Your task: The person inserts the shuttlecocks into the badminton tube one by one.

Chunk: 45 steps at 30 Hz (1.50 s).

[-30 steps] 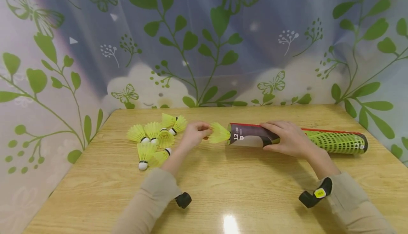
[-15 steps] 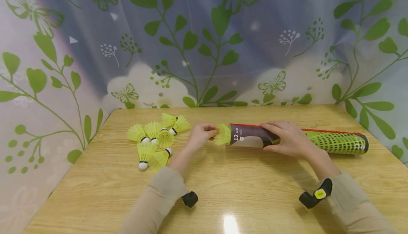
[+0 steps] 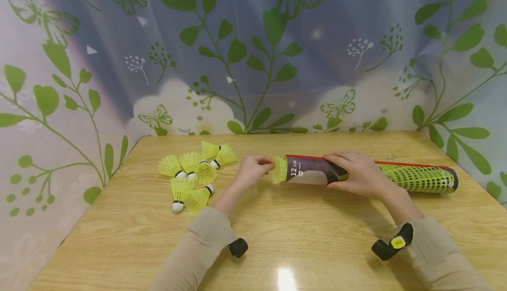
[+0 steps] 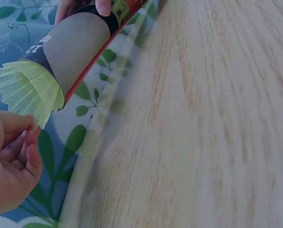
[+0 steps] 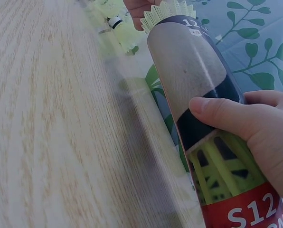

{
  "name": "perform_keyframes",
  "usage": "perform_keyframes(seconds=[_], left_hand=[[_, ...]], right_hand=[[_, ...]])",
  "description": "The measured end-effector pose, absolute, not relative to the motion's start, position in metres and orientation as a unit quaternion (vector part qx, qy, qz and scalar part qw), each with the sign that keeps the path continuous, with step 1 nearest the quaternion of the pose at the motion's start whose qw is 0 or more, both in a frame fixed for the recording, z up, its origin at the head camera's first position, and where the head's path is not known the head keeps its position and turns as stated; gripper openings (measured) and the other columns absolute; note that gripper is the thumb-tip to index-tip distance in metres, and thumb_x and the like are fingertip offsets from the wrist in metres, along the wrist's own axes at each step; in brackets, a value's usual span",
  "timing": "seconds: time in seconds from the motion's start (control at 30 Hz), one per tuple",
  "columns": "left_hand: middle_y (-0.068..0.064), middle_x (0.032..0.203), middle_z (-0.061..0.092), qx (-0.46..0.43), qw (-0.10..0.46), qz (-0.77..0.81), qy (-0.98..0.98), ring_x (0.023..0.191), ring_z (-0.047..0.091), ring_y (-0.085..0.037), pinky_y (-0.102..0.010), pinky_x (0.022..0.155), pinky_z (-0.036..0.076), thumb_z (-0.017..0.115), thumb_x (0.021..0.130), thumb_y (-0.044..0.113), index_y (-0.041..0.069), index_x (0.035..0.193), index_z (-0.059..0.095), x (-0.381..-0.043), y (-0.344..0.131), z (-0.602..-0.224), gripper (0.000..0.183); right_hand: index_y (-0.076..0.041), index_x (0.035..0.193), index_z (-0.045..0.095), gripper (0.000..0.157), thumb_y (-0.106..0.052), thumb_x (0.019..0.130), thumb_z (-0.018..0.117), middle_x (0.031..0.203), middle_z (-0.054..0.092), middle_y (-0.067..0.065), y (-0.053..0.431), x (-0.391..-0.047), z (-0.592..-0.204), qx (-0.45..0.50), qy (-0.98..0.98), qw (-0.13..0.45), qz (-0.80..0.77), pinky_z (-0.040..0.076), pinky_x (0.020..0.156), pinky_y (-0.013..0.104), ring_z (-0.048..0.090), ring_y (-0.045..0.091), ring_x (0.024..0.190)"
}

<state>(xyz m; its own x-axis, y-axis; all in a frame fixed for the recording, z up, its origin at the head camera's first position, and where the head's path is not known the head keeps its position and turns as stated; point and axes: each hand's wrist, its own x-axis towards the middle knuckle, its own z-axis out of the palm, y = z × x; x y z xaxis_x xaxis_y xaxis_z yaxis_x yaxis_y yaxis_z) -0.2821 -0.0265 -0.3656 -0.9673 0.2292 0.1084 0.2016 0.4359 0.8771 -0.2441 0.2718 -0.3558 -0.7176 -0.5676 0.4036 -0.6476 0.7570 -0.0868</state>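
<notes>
My left hand (image 3: 252, 171) pinches the skirt edge of a yellow shuttlecock (image 3: 280, 170) between thumb and forefinger. That shuttlecock points cork-first into the open left end of a shuttlecock tube (image 3: 309, 171); its cork is hidden inside and the flared skirt sticks out, as the left wrist view shows on the skirt (image 4: 31, 90). Lying on its side, the tube is dark and grey with a "12" near its mouth and a green checkered part to the right. Around its middle my right hand (image 3: 361, 173) grips it, thumb on the near side in the right wrist view.
On the wooden table (image 3: 301, 229), left of my left hand, lies a loose group of several yellow shuttlecocks (image 3: 190, 163) with white corks. A leaf-and-butterfly patterned curtain (image 3: 237, 62) hangs right behind the table's back edge. Black wrist cameras hang beneath both sleeves.
My left hand has moved right, pushing the shuttlecock deeper into the tube, so less of its skirt shows. The right hand and the tube have stayed nearly still.
</notes>
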Motion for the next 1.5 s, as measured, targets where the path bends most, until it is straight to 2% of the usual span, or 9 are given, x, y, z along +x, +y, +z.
perform_keyframes(seconds=[0.13,0.37,0.77,1.1,1.33,1.5], left_hand=[[-0.015,0.090,0.069,0.120,0.022,0.541,0.832,0.068,0.062,-0.014,-0.025,0.063,0.052,0.064,0.086,0.004,-0.003,0.097,0.067,-0.281,-0.025,-0.367,0.014],[-0.015,0.085,0.069,0.128,0.015,0.544,0.829,0.063,0.060,-0.011,-0.025,0.062,0.052,0.065,0.085,0.003,-0.004,0.093,0.067,-0.281,-0.024,-0.371,0.011],[-0.022,0.087,0.068,0.145,0.020,0.570,0.808,0.067,0.066,-0.018,-0.025,0.064,0.055,0.063,0.085,-0.002,-0.010,0.094,0.066,-0.282,-0.014,-0.369,0.013],[-0.014,0.090,0.071,0.151,-0.006,0.501,0.852,0.076,0.063,-0.017,-0.022,0.066,0.050,0.067,0.084,0.007,-0.002,0.095,0.071,-0.281,-0.009,-0.367,0.014],[-0.013,0.089,0.071,0.144,0.008,0.500,0.854,0.073,0.062,-0.014,-0.021,0.065,0.051,0.066,0.085,0.007,-0.001,0.095,0.072,-0.283,-0.003,-0.367,0.014],[-0.014,0.093,0.071,0.148,0.010,0.497,0.855,0.080,0.065,-0.020,-0.025,0.068,0.052,0.065,0.084,0.004,-0.002,0.095,0.072,-0.283,0.001,-0.367,0.014]], right_hand=[[-0.011,0.129,0.055,0.073,-0.038,0.067,0.083,0.123,0.059,0.014,0.272,-0.243,-0.357,0.333,-0.918,0.182,0.112,0.039,0.090,0.056,0.054,0.033,0.110],[-0.011,0.128,0.056,0.072,-0.035,0.067,0.084,0.120,0.060,0.014,0.271,-0.242,-0.360,0.346,-0.910,0.198,0.114,0.041,0.087,0.056,0.056,0.034,0.108],[-0.010,0.128,0.056,0.071,-0.035,0.067,0.083,0.120,0.060,0.015,0.271,-0.243,-0.357,0.346,-0.910,0.199,0.114,0.042,0.087,0.056,0.056,0.035,0.107],[-0.010,0.127,0.057,0.071,-0.035,0.066,0.084,0.121,0.060,0.014,0.270,-0.244,-0.354,0.348,-0.910,0.198,0.113,0.043,0.086,0.055,0.056,0.035,0.107],[-0.010,0.128,0.056,0.072,-0.033,0.066,0.084,0.120,0.060,0.014,0.270,-0.243,-0.352,0.347,-0.910,0.196,0.118,0.042,0.086,0.054,0.056,0.034,0.106],[-0.010,0.126,0.057,0.072,-0.031,0.064,0.086,0.118,0.061,0.014,0.271,-0.243,-0.353,0.354,-0.904,0.208,0.121,0.043,0.085,0.054,0.057,0.034,0.104]])
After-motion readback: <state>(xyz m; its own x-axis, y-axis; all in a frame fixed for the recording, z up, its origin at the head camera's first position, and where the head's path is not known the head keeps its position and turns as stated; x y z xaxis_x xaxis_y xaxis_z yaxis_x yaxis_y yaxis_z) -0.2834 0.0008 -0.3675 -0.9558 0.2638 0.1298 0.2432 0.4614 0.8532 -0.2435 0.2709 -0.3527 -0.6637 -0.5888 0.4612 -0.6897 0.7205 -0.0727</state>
